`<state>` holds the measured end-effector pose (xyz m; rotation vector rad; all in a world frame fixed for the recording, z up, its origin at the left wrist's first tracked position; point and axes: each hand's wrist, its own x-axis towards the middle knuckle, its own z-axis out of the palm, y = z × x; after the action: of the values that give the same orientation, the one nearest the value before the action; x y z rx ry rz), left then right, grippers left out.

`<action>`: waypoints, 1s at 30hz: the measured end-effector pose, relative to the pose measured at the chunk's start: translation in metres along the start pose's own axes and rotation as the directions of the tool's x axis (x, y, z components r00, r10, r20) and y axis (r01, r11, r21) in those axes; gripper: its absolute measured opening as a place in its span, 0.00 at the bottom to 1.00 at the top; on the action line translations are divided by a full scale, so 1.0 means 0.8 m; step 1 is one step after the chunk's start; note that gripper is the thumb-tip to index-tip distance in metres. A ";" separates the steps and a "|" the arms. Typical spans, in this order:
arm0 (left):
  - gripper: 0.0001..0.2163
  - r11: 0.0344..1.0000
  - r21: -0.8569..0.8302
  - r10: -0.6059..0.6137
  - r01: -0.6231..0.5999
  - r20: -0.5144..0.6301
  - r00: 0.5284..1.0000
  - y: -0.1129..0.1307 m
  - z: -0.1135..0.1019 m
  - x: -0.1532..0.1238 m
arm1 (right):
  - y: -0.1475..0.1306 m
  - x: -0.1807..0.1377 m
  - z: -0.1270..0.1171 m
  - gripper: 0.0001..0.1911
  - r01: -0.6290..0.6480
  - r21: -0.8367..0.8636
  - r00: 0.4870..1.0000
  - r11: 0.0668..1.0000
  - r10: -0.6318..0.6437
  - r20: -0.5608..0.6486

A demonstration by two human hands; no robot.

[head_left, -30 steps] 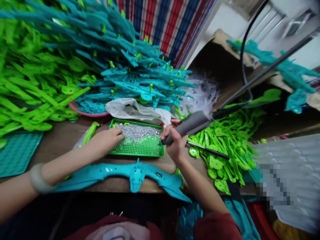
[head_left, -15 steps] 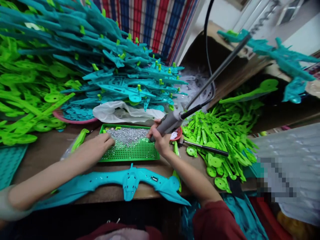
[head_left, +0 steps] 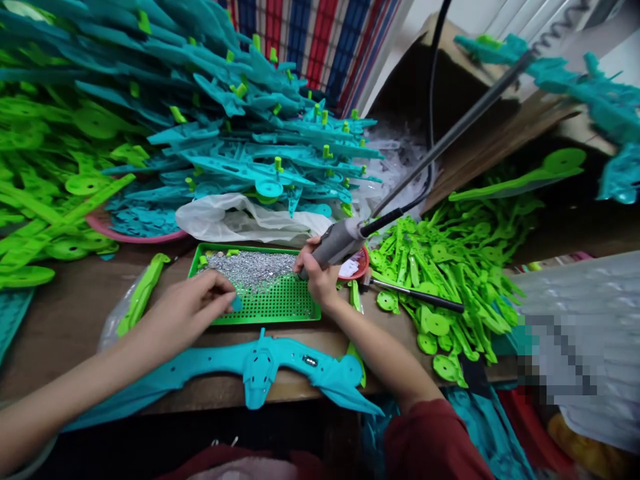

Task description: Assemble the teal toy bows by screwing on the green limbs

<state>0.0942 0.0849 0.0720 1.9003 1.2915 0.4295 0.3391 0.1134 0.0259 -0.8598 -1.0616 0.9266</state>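
A green perforated tray (head_left: 280,310) heaped with small silver screws (head_left: 250,267) lies on the brown table. My right hand (head_left: 316,277) grips a grey powered screwdriver (head_left: 340,240) by its body, tip down at the tray's right side; a black cable and a thin rod run up from it. My left hand (head_left: 187,310) hovers at the tray's front left corner, fingers pinched on a small teal piece (head_left: 236,304). A long teal plastic bow-shaped part (head_left: 260,363) lies along the table's front edge, below both hands.
Behind the tray rises a tall heap of teal parts (head_left: 240,127); green parts (head_left: 45,173) pile at the left and green pieces (head_left: 450,267) at the right. A white plastic bag (head_left: 235,220), a pink basin rim (head_left: 135,235), a black rod (head_left: 420,293) and a cardboard box (head_left: 460,93) surround the tray.
My left hand has drawn back from the screw heap toward the tray's front left corner, now pinching a small teal piece. My right hand stays at the tray with the screwdriver.
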 end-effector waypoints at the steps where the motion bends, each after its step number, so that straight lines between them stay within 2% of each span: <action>1: 0.12 0.997 -0.074 -0.026 0.030 0.053 0.998 0.009 0.009 -0.002 | 0.000 0.000 0.000 0.18 -0.001 0.000 1.000 1.000 0.001 -0.004; 4: 0.12 0.978 -0.207 0.011 0.019 0.140 0.990 0.035 0.040 -0.003 | 0.000 0.001 0.001 0.18 -0.001 -0.005 1.000 1.000 0.001 -0.005; 8: 0.13 0.975 -0.207 0.106 -0.077 0.134 0.985 0.062 0.069 0.007 | 0.005 0.003 -0.001 0.19 0.017 -0.034 1.000 0.999 -0.017 -0.005; 10: 0.14 0.960 -0.278 0.073 -0.024 0.168 0.983 0.069 0.077 0.008 | 0.007 0.003 -0.003 0.20 0.037 -0.034 0.999 0.999 -0.037 0.002; 14: 0.12 0.911 -0.394 0.006 0.120 0.305 0.952 0.072 0.094 -0.002 | 0.006 0.004 -0.004 0.21 0.043 -0.017 0.999 0.999 -0.042 0.010; 20: 0.10 0.961 -0.266 0.014 0.071 0.303 0.953 0.072 0.112 -0.014 | 0.012 0.006 -0.005 0.21 0.044 -0.106 0.999 0.993 -0.045 -0.013; 26: 0.14 0.912 -0.329 -0.123 0.244 0.348 0.929 0.085 0.116 -0.019 | 0.016 0.007 -0.007 0.21 0.068 -0.198 0.998 0.978 -0.064 0.027; 30: 0.15 0.948 -0.224 -0.137 0.225 0.350 0.927 0.084 0.126 -0.020 | 0.013 0.007 -0.007 0.21 0.088 -0.236 0.996 0.968 -0.078 0.052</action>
<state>0.1955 0.0168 0.0612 1.5367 1.1140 0.1633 0.3433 0.1218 0.0171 -0.9887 -1.2541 0.7590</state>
